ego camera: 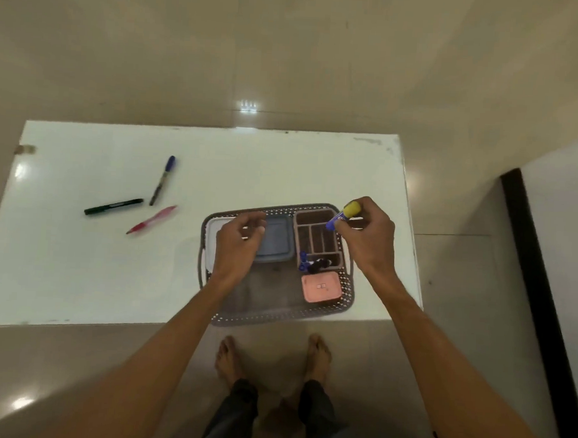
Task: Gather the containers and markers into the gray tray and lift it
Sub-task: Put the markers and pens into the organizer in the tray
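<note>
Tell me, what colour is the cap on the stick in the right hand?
Yellow cap, head view.

— What lay under the white table (77, 274)?
— Glossy beige floor tiles (289, 51), with a bright light glare at upper centre.
— And at the right edge?
— A dark strip (538, 282) bordering a pale surface.

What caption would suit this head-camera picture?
Right hand holds a yellow-capped blue stick over the gray tray; three pens lie apart on the white table.
</note>
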A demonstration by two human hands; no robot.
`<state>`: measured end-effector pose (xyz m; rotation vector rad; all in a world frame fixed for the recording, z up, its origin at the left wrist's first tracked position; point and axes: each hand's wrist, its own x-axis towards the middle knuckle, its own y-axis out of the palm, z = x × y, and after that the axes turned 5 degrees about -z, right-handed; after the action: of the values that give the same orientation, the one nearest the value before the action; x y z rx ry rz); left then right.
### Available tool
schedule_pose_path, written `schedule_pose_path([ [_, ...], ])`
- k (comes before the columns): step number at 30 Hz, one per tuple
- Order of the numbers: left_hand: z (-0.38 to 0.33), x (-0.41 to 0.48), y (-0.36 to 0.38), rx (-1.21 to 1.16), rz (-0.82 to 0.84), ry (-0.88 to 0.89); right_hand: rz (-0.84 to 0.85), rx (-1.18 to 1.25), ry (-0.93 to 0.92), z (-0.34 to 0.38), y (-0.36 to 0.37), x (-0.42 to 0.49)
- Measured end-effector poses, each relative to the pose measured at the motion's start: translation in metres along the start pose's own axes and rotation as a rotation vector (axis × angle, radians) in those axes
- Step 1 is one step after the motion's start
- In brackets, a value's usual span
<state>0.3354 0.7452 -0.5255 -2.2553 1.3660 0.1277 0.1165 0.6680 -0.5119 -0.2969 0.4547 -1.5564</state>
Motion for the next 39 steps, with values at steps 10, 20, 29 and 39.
schedule_pose_path([
  [10, 0.005, 0.005, 0.066, 0.092, 0.065, 0.030, 0.138, -0.147, -0.018, -0.085, -0.006, 0.014],
  [20, 0.009, 0.020, 0.077, 0.114, 0.047, 0.031, 0.238, -0.270, -0.114, -0.110, 0.025, 0.022],
  [29, 0.018, 0.024, 0.064, 0.094, 0.030, 0.016, 0.274, -0.414, -0.199, -0.111, 0.035, 0.022],
  [39, 0.029, 0.024, 0.041, 0.049, 0.008, -0.001, 0.196, -0.459, -0.173, -0.093, 0.033, 0.017],
])
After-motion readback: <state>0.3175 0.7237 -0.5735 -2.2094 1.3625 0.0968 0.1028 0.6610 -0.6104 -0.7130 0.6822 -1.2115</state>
